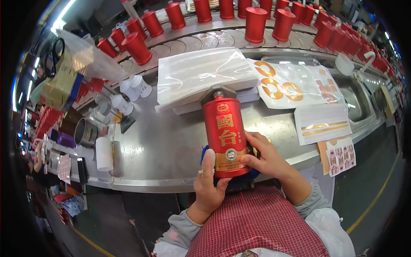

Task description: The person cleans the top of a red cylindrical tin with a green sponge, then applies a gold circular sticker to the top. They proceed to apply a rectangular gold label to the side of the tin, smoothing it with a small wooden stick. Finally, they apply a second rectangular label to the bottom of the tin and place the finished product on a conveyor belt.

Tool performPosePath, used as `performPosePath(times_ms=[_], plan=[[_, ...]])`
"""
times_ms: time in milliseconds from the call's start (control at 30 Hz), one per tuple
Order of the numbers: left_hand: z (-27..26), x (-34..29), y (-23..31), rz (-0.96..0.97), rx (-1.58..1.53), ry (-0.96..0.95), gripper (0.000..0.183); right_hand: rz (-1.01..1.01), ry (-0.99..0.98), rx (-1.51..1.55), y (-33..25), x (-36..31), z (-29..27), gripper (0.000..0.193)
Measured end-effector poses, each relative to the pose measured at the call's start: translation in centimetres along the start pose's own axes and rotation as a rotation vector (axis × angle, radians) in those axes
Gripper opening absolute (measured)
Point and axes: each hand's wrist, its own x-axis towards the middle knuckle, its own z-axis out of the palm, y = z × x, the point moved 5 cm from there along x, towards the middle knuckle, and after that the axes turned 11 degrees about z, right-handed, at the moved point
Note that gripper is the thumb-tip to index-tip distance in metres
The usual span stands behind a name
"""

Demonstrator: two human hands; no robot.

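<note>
A red bottle (222, 128) with gold characters and a gold band near its base lies tilted in front of me, its neck pointing away. My left hand (208, 186) grips the lower left side, with a whitish cover on one raised finger. On the other side my right hand (269, 157) holds the bottle, its thumb pressed on the gold band beside a small round green-and-white sticker. Behind the bottle's neck is a dark grey angular piece (207, 94). Something blue shows under the bottle, mostly hidden.
Beyond the steel table (158, 150) a curved conveyor (180, 45) carries several red bottles. A plastic-covered white stack (201, 75) stands at the table's back. To the right lie a sheet of gold ring labels (280, 83), a sheet with gold strips (323, 124) and a sink (357, 100). White cups (139, 85) stand left.
</note>
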Motion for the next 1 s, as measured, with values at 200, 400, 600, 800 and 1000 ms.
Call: performPosePath(times_ms=[200, 400, 600, 800, 1000], plan=[[-0.6, 0.2, 1.5, 0.144, 0.378, -0.163, 0.062, -0.018, 0.016, -0.048, 1.4, -0.6, -0.6, 0.071], [0.8, 3.6, 3.5, 0.285, 0.385, -0.260, 0.058, -0.028, -0.003, 0.017, 1.8, -0.8, -0.8, 0.061], [-0.5, 0.2, 0.7, 0.110, 0.230, -0.079, 0.060, -0.027, -0.049, 0.032, 1.3, -0.2, -1.9, 0.043], [1.1, 3.5, 4.9, 0.394, 0.624, -0.405, 0.060, 0.038, -0.184, 0.210, 3.2, 0.6, -3.3, 0.025], [0.2, 0.6, 1.0, 0.111, 0.166, 0.004, 0.061, -0.008, -0.247, 0.169, 1.4, 1.0, -3.8, 0.028]])
